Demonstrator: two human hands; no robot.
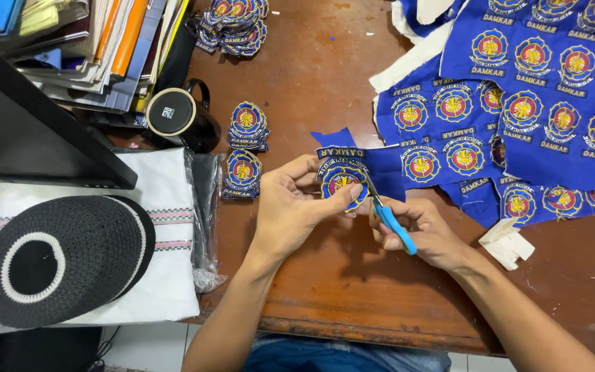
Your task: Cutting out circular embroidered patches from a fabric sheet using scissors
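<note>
Pinched between thumb and fingers of the left hand (290, 203): an embroidered patch (342, 180), round, blue and gold, held above the middle of the desk (325, 275) near its front edge. Closed around blue-handled scissors (388, 219) in the right hand (425, 231), blades touching the patch's right rim. Spread over the desk's right half: blue fabric sheet (552, 89) with rows of uncut patches, white backing scraps (507, 244) just beside its lower edge. Stacked left of the hands: two small piles of cut patches (244, 148); a third pile (232, 24) at the back edge. Standing near the back left: black mug (173, 114), contents not visible. Lying at the left corner: knitted black-and-white cap (60, 255) on bagged white cloth (163, 227).
</note>
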